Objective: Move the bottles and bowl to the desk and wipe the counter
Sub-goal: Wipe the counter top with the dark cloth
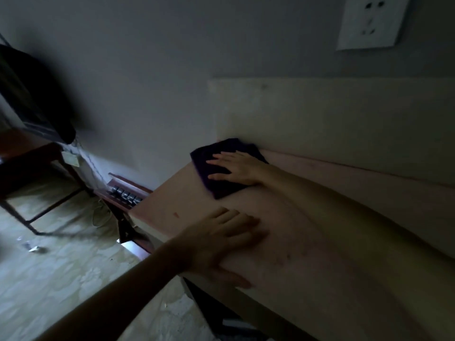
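The pale counter (pixel 307 254) runs from the middle of the view to the lower right, under a cream backboard. A dark purple cloth (pixel 216 185) lies at its far left corner by the wall. My right hand (pixel 236 168) presses flat on the cloth, fingers spread and pointing left. My left hand (pixel 221 244) rests flat on the counter's front edge, fingers apart, holding nothing. No bottles or bowl are in view.
A dark wooden desk (pixel 32 156) with a black screen (pixel 29 94) on it stands at the left. A power strip (pixel 125 194) lies on a low ledge beside the counter's end. A white wall socket (pixel 371 20) is at the upper right. Patterned floor lies below.
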